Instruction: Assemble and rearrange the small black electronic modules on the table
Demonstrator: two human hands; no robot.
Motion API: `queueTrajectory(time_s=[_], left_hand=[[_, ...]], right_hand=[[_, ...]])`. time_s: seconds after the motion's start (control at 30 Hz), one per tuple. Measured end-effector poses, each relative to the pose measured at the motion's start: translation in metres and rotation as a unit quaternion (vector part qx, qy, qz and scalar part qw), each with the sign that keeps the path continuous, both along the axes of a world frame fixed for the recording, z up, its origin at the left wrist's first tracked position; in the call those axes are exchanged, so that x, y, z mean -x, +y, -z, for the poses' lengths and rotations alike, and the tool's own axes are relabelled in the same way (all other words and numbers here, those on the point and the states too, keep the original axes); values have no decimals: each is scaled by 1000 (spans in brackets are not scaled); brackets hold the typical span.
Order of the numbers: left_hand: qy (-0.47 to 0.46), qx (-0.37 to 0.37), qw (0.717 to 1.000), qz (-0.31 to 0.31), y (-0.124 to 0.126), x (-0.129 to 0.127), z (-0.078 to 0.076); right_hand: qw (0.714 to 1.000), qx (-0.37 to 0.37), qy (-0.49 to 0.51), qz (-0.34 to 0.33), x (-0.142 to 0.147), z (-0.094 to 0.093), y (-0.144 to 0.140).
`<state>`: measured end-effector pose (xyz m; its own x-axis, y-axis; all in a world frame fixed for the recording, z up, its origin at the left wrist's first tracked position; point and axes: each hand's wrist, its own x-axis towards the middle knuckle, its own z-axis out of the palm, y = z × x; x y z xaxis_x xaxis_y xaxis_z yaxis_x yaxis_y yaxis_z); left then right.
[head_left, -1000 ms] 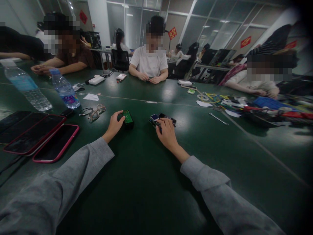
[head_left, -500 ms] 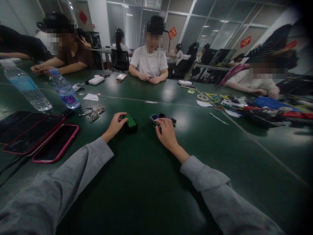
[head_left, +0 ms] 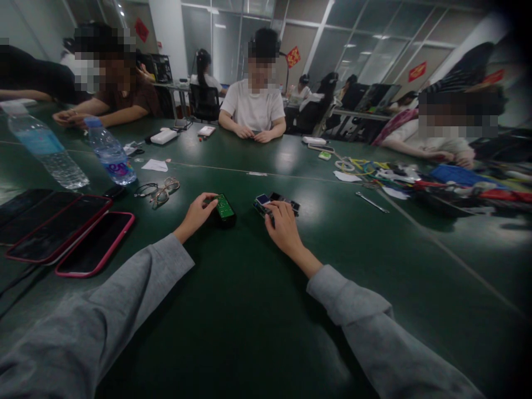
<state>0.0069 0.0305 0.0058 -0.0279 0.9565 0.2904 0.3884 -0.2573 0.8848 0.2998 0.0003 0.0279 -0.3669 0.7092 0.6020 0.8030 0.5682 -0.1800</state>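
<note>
My left hand (head_left: pixel 200 211) is closed at the left edge of a green circuit board (head_left: pixel 225 207). The board lies tilted on a dark block-like base, and shadow hides where that base meets the table. To the right, the fingers of my right hand (head_left: pixel 284 224) curl over a small circuit board with a screen (head_left: pixel 262 199), its thumb at the near edge. Beside and partly behind those fingers sit other small dark modules (head_left: pixel 295 206). My fingers cover part of this group, so its exact make-up is hidden.
On the left stand two water bottles (head_left: pixel 110 152), near eyeglasses (head_left: pixel 165 191) and several phones (head_left: pixel 95 244). A wrench (head_left: pixel 372 201) lies at right, before a heap of cables (head_left: pixel 386 172). Across the green table (head_left: pixel 233 310) sits a person in white (head_left: pixel 254 105); others sit at both sides.
My left hand and the green circuit board have shifted very slightly to the right. My right hand stays over the small board with the screen.
</note>
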Motion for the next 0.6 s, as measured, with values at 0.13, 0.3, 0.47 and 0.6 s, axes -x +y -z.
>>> queueTrajectory(time_s=[0.13,0.3,0.47,0.6], left_hand=[[3,14,1000,-6,0,-1,-1],[-8,24,1000,-9,-1,0,-2],[-22,18,1000,-4,-2,1,-2],[-50,17,999,-4,2,2,1]], right_hand=[[1000,-4,-1,-1,0,1,0],[1000,-10,-5,-2,0,3,2],[1000,-7,-10,-2,0,2,2],[1000,-4,-11,-1,0,2,1]])
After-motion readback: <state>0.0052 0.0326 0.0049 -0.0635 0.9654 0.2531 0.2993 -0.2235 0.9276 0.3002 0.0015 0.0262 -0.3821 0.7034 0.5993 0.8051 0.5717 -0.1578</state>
